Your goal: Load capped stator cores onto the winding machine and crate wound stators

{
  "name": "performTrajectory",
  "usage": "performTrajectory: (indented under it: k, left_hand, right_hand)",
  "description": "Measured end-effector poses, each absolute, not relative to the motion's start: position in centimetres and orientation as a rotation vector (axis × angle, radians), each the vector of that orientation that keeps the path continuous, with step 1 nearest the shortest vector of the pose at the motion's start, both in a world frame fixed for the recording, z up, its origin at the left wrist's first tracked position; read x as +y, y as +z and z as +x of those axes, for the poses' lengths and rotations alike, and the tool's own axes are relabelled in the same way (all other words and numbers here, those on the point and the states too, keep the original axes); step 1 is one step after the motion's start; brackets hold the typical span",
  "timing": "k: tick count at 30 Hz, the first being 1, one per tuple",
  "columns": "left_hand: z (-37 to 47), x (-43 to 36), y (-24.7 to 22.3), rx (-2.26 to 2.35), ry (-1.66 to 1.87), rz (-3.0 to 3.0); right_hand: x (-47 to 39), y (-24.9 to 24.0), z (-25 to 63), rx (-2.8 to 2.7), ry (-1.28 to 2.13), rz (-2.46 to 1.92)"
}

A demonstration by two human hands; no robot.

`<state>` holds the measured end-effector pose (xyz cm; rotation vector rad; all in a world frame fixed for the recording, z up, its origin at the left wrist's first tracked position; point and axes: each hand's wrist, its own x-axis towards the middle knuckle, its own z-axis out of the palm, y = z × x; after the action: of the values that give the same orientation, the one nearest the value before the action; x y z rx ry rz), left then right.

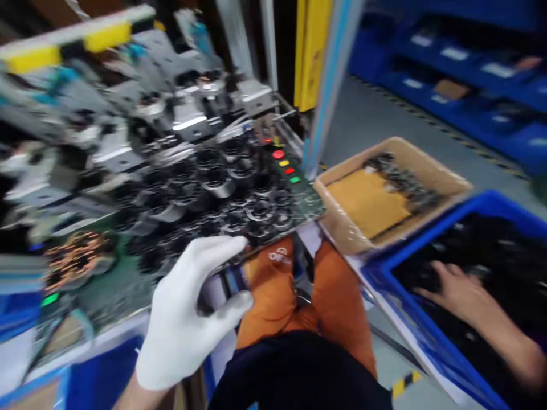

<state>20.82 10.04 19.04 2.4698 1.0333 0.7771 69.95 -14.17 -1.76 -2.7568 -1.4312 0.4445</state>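
Observation:
My left hand (192, 307), in a white glove, hovers over the front edge of the workbench. Its thumb and fingers are apart with nothing between them. Close beyond it, many black cylindrical parts (217, 182) stand in rows on the green bench top. My bare right hand (459, 293) reaches into a blue bin (384, 273) of dark parts (491, 245). Thumb and forefinger are spread among these parts; the other fingers are partly hidden, and blur obscures the contact.
Metal fixtures (192, 119) line the back of the bench. Copper-wound parts (79, 256) lie at left. Coloured buttons (284, 163) sit near a yellow post (311, 57). A tan box (342, 228) holds metal parts and yellow-brown sheet material. Blue shelves (453, 57) stand behind.

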Motion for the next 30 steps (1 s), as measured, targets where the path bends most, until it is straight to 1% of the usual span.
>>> performTrajectory:
  k: [3, 8, 10, 12, 14, 17, 20, 24, 30]
  left_hand:
    - [28.3, 10.3, 17.8, 0.754, 0.710, 2.433]
    - [43.2, 12.6, 18.0, 0.473, 0.676, 2.395]
    - [49.4, 14.6, 17.5, 0.488, 0.573, 2.469]
    - [55.4, 17.0, 16.2, 0.612, 0.420, 2.602]
    - [60.9, 19.6, 14.3, 0.705, 0.228, 2.795]
    - [67.6, 23.0, 11.2, 0.690, -0.041, 2.961]
    - [72.3, 25.3, 8.7, 0.627, -0.203, 3.019]
    - [76.5, 26.9, 6.5, 0.577, -0.383, 3.052]
    - [79.0, 27.4, 5.5, 0.600, -0.439, 2.985]
  right_hand:
    - [-15.9, -2.6, 71.8, -1.433, 0.515, -2.867]
    - [-16.5, -3.0, 72.1, -1.385, 0.600, -2.903]
    - [-16.3, -2.5, 71.8, -1.377, 0.647, -2.858]
    - [-16.1, -2.0, 71.5, -1.365, 0.695, -2.809]
    - [-15.8, -1.7, 71.3, -1.344, 0.738, -2.781]
    - [-15.4, -1.5, 71.1, -1.281, 0.788, -2.774]
    - [-15.1, -1.6, 71.2, -1.208, 0.837, -2.762]
    - [-15.2, -1.9, 71.9, -1.163, 0.948, -2.695]
    - [-16.8, -2.7, 73.0, -1.177, 1.028, -2.608]
